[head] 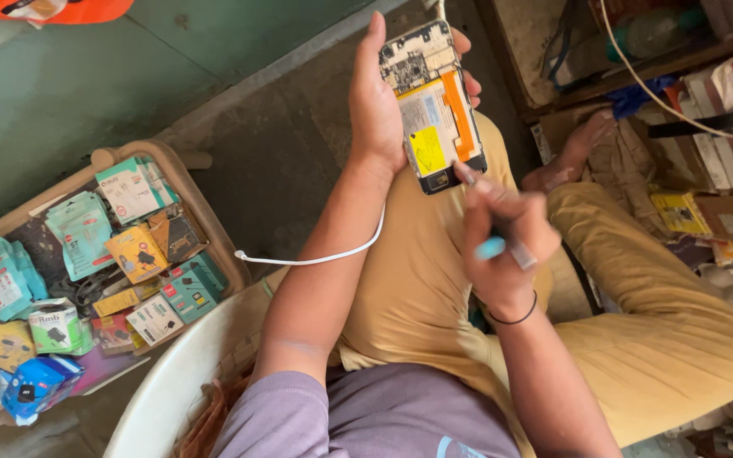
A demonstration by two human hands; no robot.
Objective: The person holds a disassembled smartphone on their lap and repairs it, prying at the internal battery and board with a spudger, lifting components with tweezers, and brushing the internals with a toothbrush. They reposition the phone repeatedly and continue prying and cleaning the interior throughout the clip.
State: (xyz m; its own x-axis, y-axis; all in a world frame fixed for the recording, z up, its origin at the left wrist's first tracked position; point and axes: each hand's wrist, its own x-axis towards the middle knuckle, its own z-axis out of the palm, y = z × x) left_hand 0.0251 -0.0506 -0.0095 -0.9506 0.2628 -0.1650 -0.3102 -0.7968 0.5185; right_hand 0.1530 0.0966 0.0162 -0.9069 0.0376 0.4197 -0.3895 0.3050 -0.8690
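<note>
My left hand (pixel 383 106) holds an opened phone (pixel 433 106) upright over my lap, its back cover off, showing a circuit board at the top and a battery with yellow and orange labels. My right hand (pixel 502 242) grips a small tool with a light blue handle (pixel 492 247); the tool's tip touches the phone's lower right corner. A white cable (pixel 316 257) hangs from the phone and loops below my left forearm.
A wooden tray (pixel 214 220) at the left holds several small packaged accessories in green, yellow and blue. I sit on a white plastic chair (pixel 171 382). At the right lie cardboard boxes (pixel 727 216), papers and a shelf with cables. A bare foot (pixel 574 148) rests there.
</note>
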